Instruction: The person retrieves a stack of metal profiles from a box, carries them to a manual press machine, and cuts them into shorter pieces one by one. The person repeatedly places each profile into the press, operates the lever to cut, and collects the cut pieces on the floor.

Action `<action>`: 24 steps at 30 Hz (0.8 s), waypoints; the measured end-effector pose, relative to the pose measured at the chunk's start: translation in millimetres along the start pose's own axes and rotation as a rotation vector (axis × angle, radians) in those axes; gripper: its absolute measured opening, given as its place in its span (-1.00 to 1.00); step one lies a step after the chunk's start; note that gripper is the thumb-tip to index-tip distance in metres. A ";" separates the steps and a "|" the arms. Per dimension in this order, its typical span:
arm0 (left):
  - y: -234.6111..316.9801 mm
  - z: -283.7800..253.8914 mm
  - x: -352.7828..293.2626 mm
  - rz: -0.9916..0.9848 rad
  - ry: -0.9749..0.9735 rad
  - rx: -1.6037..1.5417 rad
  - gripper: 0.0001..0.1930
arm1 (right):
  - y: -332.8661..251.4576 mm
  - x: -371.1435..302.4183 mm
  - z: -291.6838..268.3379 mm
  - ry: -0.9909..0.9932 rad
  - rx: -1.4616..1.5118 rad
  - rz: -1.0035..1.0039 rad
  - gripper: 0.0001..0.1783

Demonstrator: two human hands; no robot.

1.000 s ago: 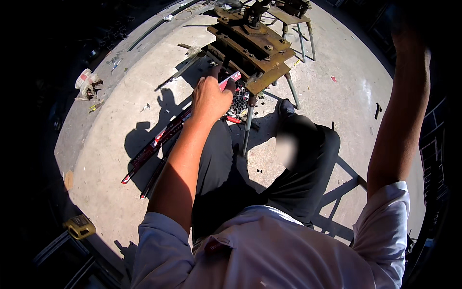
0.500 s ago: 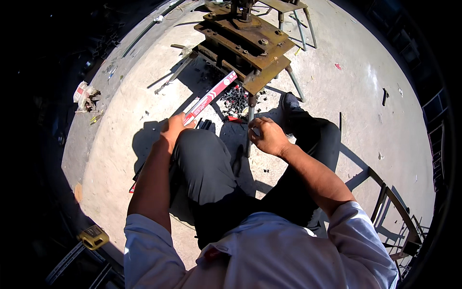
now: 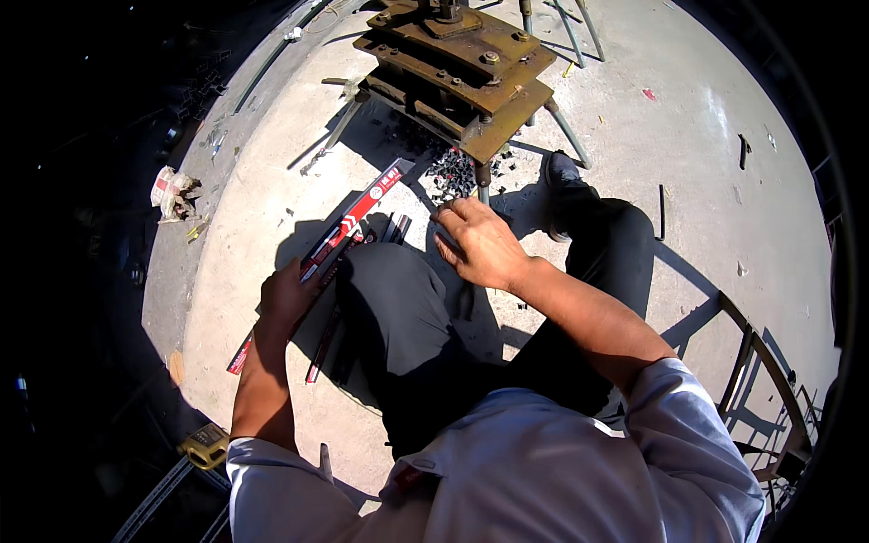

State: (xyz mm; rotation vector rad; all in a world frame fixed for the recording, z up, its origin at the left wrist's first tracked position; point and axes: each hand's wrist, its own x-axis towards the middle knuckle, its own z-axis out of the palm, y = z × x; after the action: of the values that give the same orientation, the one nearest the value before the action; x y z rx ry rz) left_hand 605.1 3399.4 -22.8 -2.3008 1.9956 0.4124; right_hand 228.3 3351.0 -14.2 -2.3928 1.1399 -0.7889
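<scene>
My left hand (image 3: 288,294) is closed around a long, narrow dark strip (image 3: 369,201) with a red and white printed face. The strip slants up and away, its far end short of a rusty press of stacked, bolted metal plates (image 3: 507,122). My right hand (image 3: 482,242) hovers over the gap between my knees, near a leg of the press. Its fingers are bent and the thumb stands apart, with nothing visible between them. Beside my left knee lie more dark strips (image 3: 396,228), partly hidden by the leg and the held strip.
Small black offcuts (image 3: 451,175) are heaped under the press. A curved metal frame (image 3: 769,380) stands at the right. On the left are a crumpled white bag (image 3: 172,193) and a yellow container (image 3: 206,446). A dark rod (image 3: 662,213) lies right of my right knee.
My left hand has drawn the strip back toward me and left, away from the press plates. My right hand has risen slightly and its fingers have loosened. The view has shifted a little.
</scene>
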 end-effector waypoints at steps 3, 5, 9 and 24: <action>-11.5 -9.6 -11.6 0.083 0.068 0.033 -0.74 | -17.4 22.6 5.2 0.098 -0.056 -0.179 -0.56; -7.6 -17.6 -15.9 0.139 0.108 0.032 -0.76 | -27.2 38.9 12.0 0.097 -0.089 -0.276 -0.49; 15.0 -24.9 -12.8 0.264 0.178 0.023 -0.80 | -30.9 58.8 26.4 0.014 -0.234 -0.360 -0.50; 71.7 -10.1 40.5 -0.054 0.347 -1.303 -0.37 | -7.3 50.5 58.6 -0.007 -0.011 -0.012 -0.70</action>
State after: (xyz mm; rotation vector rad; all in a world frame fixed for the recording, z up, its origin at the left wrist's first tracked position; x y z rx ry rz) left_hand 541.3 3347.0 -14.1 -3.2091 2.0601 1.8737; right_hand 295.4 3320.7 -39.1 -2.4123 1.1310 -0.7796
